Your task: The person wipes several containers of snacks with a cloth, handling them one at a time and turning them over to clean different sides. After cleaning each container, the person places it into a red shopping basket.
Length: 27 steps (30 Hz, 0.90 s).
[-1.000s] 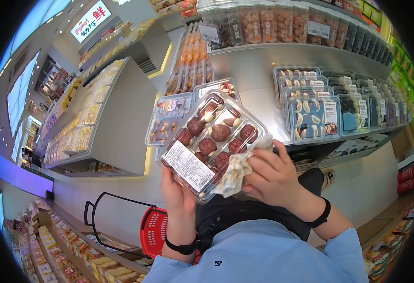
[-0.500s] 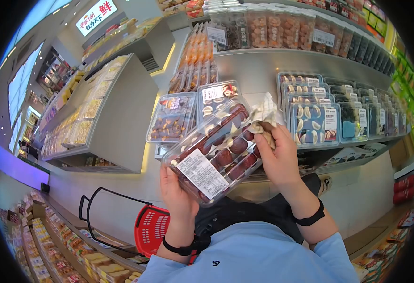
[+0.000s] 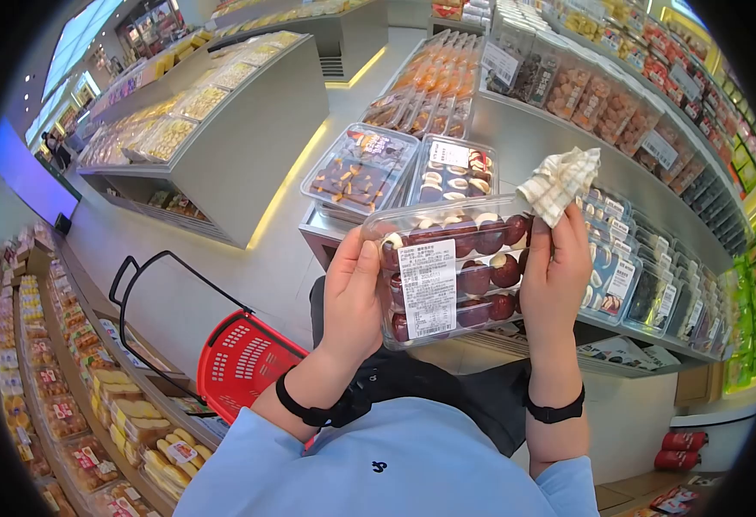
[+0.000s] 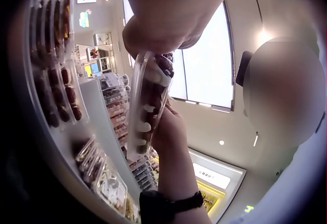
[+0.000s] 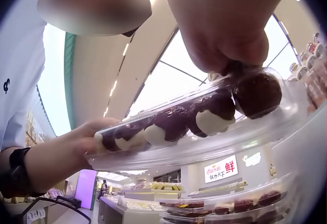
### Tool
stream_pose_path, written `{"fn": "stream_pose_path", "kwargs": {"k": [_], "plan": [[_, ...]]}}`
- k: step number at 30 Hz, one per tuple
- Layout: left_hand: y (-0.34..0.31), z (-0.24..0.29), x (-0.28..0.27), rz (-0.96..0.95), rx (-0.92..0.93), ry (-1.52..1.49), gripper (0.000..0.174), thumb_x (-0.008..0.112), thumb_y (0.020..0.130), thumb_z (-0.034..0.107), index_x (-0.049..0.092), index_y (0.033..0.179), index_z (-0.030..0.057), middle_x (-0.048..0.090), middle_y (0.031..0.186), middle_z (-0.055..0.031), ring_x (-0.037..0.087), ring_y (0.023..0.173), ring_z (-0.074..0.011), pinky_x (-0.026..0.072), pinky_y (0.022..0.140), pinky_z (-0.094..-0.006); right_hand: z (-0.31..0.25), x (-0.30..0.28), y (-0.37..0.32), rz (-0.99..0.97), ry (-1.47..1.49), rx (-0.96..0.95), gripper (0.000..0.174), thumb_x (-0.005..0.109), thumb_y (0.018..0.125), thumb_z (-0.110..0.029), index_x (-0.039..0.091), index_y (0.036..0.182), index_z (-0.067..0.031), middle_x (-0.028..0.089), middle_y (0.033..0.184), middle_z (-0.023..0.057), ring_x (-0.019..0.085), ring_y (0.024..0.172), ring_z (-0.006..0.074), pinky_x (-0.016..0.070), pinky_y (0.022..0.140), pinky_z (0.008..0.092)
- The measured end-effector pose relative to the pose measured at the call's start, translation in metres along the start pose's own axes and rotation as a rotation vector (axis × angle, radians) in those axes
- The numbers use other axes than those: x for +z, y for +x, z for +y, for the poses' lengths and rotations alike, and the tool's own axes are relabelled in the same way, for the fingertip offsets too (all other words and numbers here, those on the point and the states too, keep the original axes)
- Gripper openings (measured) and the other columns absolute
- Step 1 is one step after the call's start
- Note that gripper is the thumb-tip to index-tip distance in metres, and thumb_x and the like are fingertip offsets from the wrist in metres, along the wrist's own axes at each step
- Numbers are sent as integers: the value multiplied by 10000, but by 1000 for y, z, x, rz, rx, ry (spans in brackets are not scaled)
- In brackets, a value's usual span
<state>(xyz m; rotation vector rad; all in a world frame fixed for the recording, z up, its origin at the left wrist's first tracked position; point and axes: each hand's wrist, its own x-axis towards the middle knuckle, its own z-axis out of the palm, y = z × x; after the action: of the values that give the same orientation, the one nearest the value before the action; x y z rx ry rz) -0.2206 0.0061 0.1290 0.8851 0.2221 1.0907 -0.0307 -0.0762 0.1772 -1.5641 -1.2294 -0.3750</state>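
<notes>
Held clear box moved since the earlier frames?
Yes: judged against the left counter box, the held box has shifted down in the head view, away from it, and turned nearly level.

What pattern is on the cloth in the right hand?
Light checked cloth, clearest in the head view.

Lit white sign [image 5: 221, 169], right wrist view: large red "鲜" reads clearly, with "天下" in the smaller dark characters to its left. White label [image 3: 429, 289] on the clear plastic box [image 3: 480, 320]: printed Chinese lines above a barcode, too small to verify. Labels on the snack jars [image 3: 569, 90]: Chinese print, not legible.
</notes>
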Motion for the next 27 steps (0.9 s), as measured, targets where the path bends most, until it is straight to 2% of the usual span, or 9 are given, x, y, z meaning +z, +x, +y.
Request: {"fn": "stream_pose_path", "kwargs": {"k": [3, 7, 9, 12, 15, 19, 20, 23, 27], "plan": [[2, -2, 0, 14, -9, -28, 293, 391, 1103, 191, 530, 1293, 16, 643, 1181, -82, 619, 1094, -147, 491, 981, -329, 11, 4, -7, 25, -67, -84, 222, 547, 947, 7, 644, 1146, 8, 619, 1116, 180, 626, 946, 363, 503, 804, 394], [6, -4, -3, 67, -14, -31, 282, 386, 1103, 181, 538, 1277, 19, 640, 1192, -86, 619, 1097, -156, 499, 977, -338, 12, 6, -14, -9, -1, 36, 218, 559, 946, -21, 631, 1149, 15, 595, 1045, 183, 602, 895, 382, 492, 772, 393], [8, 0, -4, 101, -13, -39, 275, 386, 1103, 180, 546, 1259, 20, 640, 1193, -88, 620, 1093, -159, 504, 971, -341, 14, 5, -21, -56, -24, 100, 112, 588, 944, -57, 581, 995, 42, 573, 950, 194, 577, 826, 390, 468, 711, 411], [13, 0, -11, 159, -14, -7, 266, 384, 1103, 180, 555, 1232, 23, 641, 1189, -89, 623, 1084, -160, 510, 964, -345, 19, 5, -31, -164, -35, 188, 213, 612, 937, -76, 465, 837, 40, 524, 817, 199, 532, 730, 399, 425, 643, 438], [16, 2, -17, 166, 0, -7, 260, 387, 1101, 176, 559, 1221, 22, 642, 1188, -89, 625, 1084, -160, 514, 957, -347, 22, 2, -42, -224, -10, 269, 202, 624, 931, -85, 487, 853, 41, 525, 789, 196, 521, 718, 407, 430, 647, 438], [24, 11, -20, 216, 56, -6, 265, 385, 1100, 184, 554, 1222, 20, 644, 1188, -93, 637, 1078, -174, 522, 957, -352, 31, -2, -66, -184, 97, 357, 224, 660, 917, -87, 517, 807, 45, 517, 693, 156, 520, 596, 230, 414, 576, 358], [28, 16, -19, 237, 79, -19, 267, 383, 1100, 187, 553, 1222, 20, 645, 1188, -93, 640, 1075, -178, 524, 957, -352, 37, -5, -74, -245, 165, 468, 152, 665, 918, -71, 603, 854, 52, 571, 688, 105, 485, 606, 101, 409, 566, 295], [44, 36, -35, 288, 231, 30, 240, 374, 1101, 192, 523, 1205, 35, 640, 1193, -96, 644, 1067, -190, 531, 950, -349, 56, 1, -105, -214, 317, 468, 112, 663, 925, -64, 672, 947, 46, 634, 738, 41, 503, 656, 54, 431, 601, 247], [73, 81, -53, 178, 741, 515, 147, 426, 1087, 155, 462, 1160, 34, 623, 1238, -132, 652, 1079, -198, 545, 900, -344, 79, -2, -127, -114, 657, 756, 136, 636, 965, -57, 682, 1061, 28, 655, 869, -35, 551, 761, 16, 442, 700, 183]]}}
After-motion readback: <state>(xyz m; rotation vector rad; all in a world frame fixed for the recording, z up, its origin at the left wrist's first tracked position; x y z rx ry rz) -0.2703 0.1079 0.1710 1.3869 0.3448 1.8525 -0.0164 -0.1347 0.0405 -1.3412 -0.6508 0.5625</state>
